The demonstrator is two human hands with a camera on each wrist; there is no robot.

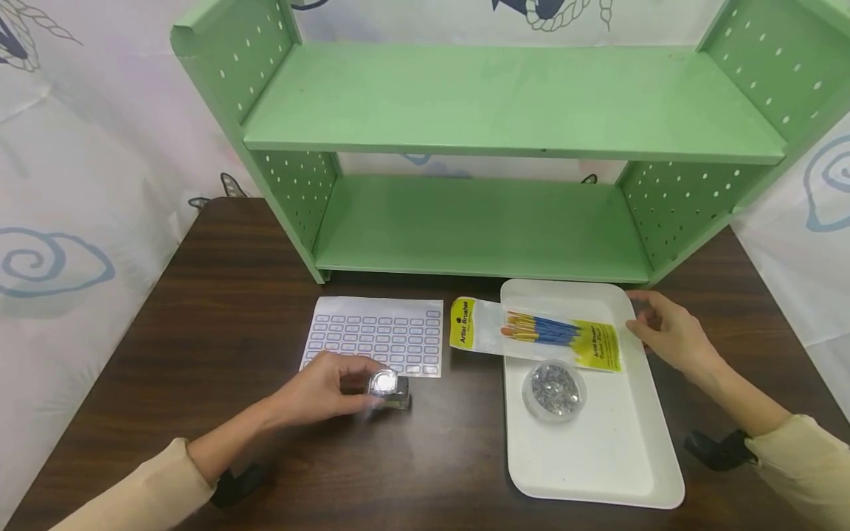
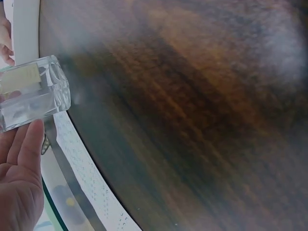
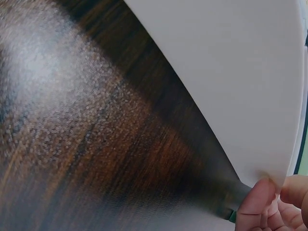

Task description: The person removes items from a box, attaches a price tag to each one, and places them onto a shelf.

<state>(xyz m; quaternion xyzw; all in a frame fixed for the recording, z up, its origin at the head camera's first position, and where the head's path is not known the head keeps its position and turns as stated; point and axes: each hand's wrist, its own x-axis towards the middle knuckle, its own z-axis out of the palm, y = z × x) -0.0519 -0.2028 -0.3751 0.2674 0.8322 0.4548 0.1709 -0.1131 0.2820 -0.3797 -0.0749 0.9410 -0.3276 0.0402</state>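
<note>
My left hand (image 1: pixel 325 391) grips a small clear glass bottle (image 1: pixel 397 397) with a shiny silver cap, between thumb and fingers, just in front of a sheet of labels (image 1: pixel 381 332). In the left wrist view the bottle (image 2: pixel 36 94) shows thick square walls and a pale label. On the right, my right hand (image 1: pixel 677 335) pinches the far right rim of a white tray (image 1: pixel 611 457); thumb and fingers (image 3: pixel 257 204) meet at its edge in the right wrist view. A pack of artist brushes (image 1: pixel 544 330) and a round clear container of silvery pieces (image 1: pixel 554 391) lie in the tray.
A green two-level shelf (image 1: pixel 485 228) stands along the back of the dark wooden table (image 1: pixel 219 324), right behind the sheet and tray. The brush pack's left end sticks out over the tray's left rim. Patterned cloth (image 1: pixel 80 184) hangs around the table.
</note>
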